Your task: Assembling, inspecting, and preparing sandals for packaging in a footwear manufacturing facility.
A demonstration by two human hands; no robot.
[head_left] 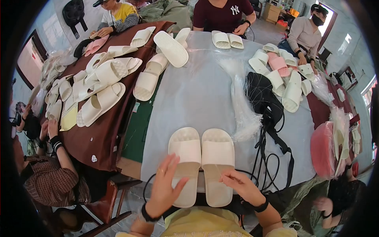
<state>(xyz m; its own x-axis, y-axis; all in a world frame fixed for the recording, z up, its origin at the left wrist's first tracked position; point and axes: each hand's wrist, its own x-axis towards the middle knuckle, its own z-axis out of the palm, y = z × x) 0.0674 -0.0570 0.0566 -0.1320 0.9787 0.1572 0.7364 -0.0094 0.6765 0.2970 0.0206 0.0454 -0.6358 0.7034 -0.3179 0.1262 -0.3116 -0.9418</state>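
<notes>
Side by side at the near table edge lie two cream slide slippers, the left slipper [184, 152] and the right slipper [218, 152], toes pointing away from me. My left hand [167, 185] is over the left slipper's outer side, fingers spread, with nothing in it. Above the right slipper's footbed, my right hand [241, 183] has thumb and forefinger pinched together. What the pinch holds is too fine to make out. A bundle of thin clear plastic strands [239, 94] lies beyond the slippers, to the right.
A black bag [264, 98] with trailing straps lies right of the strands. Cream and pink slippers cover the right side, near a seated person [306, 35]. More cream slippers [102, 75] are heaped on the brown cloth [90, 146] at left. Other people sit around the tables.
</notes>
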